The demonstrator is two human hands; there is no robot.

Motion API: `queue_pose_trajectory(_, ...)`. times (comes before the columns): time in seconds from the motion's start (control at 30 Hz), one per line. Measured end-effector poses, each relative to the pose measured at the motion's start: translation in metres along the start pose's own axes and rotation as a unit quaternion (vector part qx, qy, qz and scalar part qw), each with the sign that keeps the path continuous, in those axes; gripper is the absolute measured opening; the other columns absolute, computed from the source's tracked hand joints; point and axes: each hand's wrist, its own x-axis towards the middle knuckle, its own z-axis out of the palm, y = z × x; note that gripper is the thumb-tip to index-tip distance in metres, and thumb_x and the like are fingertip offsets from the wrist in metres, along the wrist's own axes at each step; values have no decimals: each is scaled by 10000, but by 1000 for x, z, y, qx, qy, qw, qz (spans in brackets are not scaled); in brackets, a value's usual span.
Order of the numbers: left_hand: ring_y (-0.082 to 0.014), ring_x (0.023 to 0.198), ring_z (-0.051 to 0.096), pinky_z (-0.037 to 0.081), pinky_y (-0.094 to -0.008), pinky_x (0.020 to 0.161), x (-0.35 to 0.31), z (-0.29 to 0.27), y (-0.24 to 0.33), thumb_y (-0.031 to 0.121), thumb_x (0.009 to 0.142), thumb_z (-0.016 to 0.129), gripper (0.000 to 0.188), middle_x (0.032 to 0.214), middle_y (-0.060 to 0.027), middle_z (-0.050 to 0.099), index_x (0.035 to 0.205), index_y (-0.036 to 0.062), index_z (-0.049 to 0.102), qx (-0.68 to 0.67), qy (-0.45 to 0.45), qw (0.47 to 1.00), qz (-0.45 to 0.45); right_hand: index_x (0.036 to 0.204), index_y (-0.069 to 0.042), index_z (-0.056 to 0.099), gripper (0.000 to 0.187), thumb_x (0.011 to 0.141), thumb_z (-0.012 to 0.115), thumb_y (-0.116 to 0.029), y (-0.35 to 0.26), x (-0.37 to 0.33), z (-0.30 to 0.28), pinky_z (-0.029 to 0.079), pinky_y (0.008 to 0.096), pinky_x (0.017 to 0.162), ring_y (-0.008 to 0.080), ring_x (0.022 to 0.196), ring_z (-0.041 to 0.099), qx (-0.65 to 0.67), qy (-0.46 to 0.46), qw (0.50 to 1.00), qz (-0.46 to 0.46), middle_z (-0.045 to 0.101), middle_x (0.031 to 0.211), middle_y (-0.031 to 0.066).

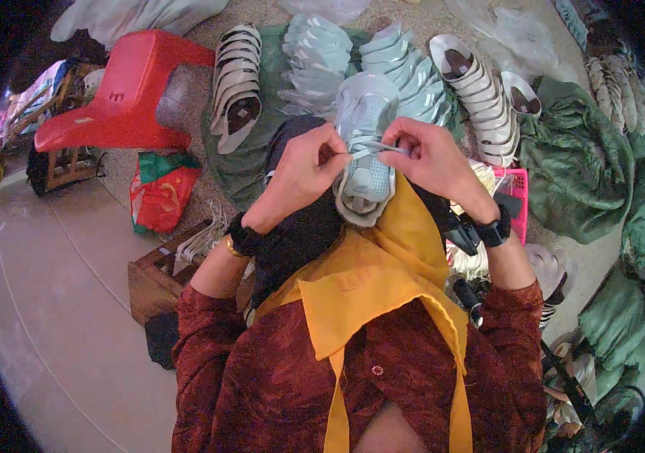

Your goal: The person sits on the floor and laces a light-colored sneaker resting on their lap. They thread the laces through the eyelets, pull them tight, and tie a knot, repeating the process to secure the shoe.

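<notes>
A pale blue-grey shoe upper [368,98] rests on my lap, over the yellow apron [405,234]. Light shoelaces [366,143] cross over its middle. My left hand [309,162] pinches a lace between thumb and forefinger at the upper's left side. On the other side, my right hand [436,158] is closed on a lace too, fingers curled and thumb pressed in. Both hands are close to the lacing, a short gap apart. The inside of the right hand's grip is partly hidden by its fingers.
Nested stacks of pale blue uppers [315,68] and white uppers [481,106] lie ahead on green cloth. A red plastic chair [130,90] stands at the far left. Loose white laces lie over a wooden stool [152,279]. At right are a pink basket [519,204] and green sacks [579,166].
</notes>
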Motion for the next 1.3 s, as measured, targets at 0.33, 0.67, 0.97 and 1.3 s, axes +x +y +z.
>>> queue_pose_trajectory(0.33, -45, 712, 464, 405, -237, 614, 1, -2, 1, 60, 906, 692, 130, 765, 36, 525, 876, 40, 567, -27, -15, 999, -19, 956, -35, 713, 174, 931, 718, -207, 10, 2, -15, 427, 223, 629, 25, 740, 522, 224, -89, 969, 53, 620, 819, -79)
queue_pose_trajectory(0.67, -39, 732, 477, 383, -216, 621, -10, -43, 16, 81, 909, 691, 134, 850, 38, 517, 902, 92, 558, -133, -80, 986, -60, 982, -36, 698, 153, 877, 760, -130, 40, -6, 5, 444, 220, 641, 23, 740, 533, 227, -25, 973, 25, 642, 885, -58)
queue_pose_trajectory(0.97, -29, 824, 467, 388, -202, 690, -51, -57, -12, 8, 938, 648, 131, 882, 47, 470, 931, 66, 531, -147, -34, 986, -73, 987, -38, 675, 162, 856, 753, -94, 8, -33, 6, 474, 277, 557, 95, 591, 585, 15, 28, 999, 22, 709, 804, 58)
queue_pose_trajectory(1.3, -299, 806, 623, 505, -386, 695, -38, -58, 15, 39, 879, 681, 101, 877, -111, 584, 905, 28, 585, 252, 42, 962, 100, 982, -27, 662, 105, 878, 683, -30, 6, -54, 16, 553, 392, 667, 339, 783, 683, -149, 141, 975, -81, 691, 895, 154)
